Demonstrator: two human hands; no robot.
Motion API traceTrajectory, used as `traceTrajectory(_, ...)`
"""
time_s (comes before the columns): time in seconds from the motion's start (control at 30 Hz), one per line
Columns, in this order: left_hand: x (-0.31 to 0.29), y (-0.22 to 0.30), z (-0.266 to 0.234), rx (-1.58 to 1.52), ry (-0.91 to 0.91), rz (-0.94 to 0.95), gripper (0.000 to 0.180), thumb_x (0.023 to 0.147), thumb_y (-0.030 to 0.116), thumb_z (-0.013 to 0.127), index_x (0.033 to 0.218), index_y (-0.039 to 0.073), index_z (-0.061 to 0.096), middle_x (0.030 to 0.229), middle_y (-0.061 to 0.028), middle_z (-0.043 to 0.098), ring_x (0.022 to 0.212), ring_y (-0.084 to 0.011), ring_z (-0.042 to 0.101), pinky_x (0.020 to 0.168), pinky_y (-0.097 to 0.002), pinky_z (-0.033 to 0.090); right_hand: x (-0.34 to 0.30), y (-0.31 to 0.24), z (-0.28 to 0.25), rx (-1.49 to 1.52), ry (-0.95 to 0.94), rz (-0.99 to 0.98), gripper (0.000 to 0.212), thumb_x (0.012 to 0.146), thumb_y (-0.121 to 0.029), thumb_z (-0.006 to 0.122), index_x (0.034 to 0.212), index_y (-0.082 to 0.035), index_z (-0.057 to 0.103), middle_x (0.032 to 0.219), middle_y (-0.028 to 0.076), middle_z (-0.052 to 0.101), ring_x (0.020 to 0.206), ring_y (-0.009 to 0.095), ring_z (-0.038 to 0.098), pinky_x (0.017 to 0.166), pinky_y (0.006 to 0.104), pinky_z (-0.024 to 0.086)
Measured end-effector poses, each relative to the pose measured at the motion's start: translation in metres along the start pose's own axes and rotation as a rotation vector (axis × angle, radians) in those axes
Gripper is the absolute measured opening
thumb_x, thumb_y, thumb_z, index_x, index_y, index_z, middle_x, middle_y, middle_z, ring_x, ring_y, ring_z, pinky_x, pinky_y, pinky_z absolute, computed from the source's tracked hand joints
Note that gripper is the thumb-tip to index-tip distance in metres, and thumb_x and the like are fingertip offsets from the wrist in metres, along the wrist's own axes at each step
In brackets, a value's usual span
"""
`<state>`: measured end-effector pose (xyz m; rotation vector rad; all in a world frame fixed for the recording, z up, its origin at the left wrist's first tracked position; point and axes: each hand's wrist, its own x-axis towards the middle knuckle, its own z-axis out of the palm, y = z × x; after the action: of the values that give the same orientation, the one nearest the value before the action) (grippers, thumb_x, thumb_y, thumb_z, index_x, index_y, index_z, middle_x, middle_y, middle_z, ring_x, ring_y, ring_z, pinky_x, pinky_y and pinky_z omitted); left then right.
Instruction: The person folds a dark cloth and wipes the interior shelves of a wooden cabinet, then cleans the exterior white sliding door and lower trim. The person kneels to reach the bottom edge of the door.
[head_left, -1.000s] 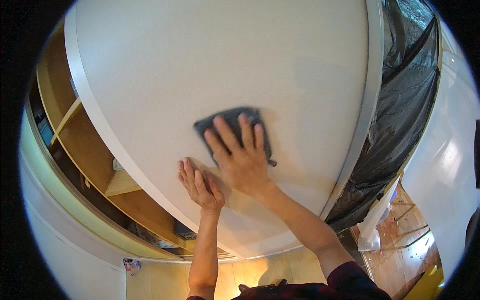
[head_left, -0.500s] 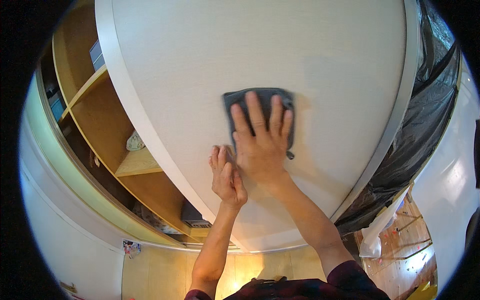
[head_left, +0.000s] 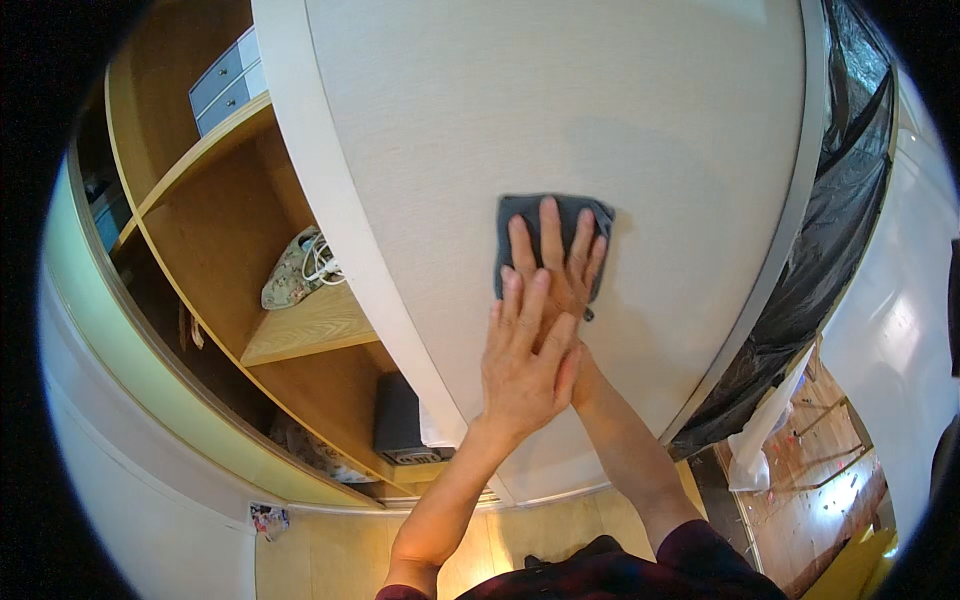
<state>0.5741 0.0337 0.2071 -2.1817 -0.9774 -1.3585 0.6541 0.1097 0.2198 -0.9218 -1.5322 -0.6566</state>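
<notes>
A folded dark grey cloth (head_left: 512, 262) lies flat against the white sliding door panel (head_left: 430, 120). My right hand (head_left: 562, 265) presses on it with the fingers spread over its surface. Across the back and wrist of that hand rests my left hand (head_left: 525, 355), its fingers stretched out and holding nothing. Part of the right hand is hidden under the left one. A small dark tab sticks out at the cloth's lower right corner.
Left of the panel stands an open wooden cabinet (head_left: 200, 250) with a patterned pouch (head_left: 293, 272), white cable, a small drawer box (head_left: 225, 85) and a dark box (head_left: 400, 415). Black plastic sheeting (head_left: 800, 310) hangs along the right. Below is a light wooden floor (head_left: 330, 545).
The panel has shifted right, exposing more of the cabinet shelves. My right hand and the cloth have moved right and slightly down. My left hand has come up onto the right one.
</notes>
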Motion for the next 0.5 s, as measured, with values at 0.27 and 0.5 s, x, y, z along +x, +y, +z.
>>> traceTrajectory(0.27,-0.04,-0.026,-0.014,0.063,0.176,-0.143,0.041,0.081,0.008,0.07,0.12,0.0,0.063,0.155,-0.0305,0.034,0.143,-0.0551,0.03,0.115,-0.0611,0.03,-0.014,-0.058,0.015,0.138,-0.178,-0.141,0.053,0.099,-0.029,0.052,0.151,-0.024,0.048,0.163,0.005,0.033,0.149,0.042,0.024,0.117,0.0642,0.016)
traceTrajectory(0.5,-0.036,-0.021,-0.002,0.044,0.102,-0.085,0.033,0.079,0.011,0.072,0.11,0.003,0.068,0.152,-0.0262,0.039,0.138,-0.0553,0.037,0.115,-0.061,0.033,-0.031,-0.041,0.01,0.044,-0.111,-0.034,0.052,0.1,-0.028,0.053,0.151,-0.021,0.047,0.164,0.01,0.031,0.148,0.048,0.023,0.113,0.0707,0.019)
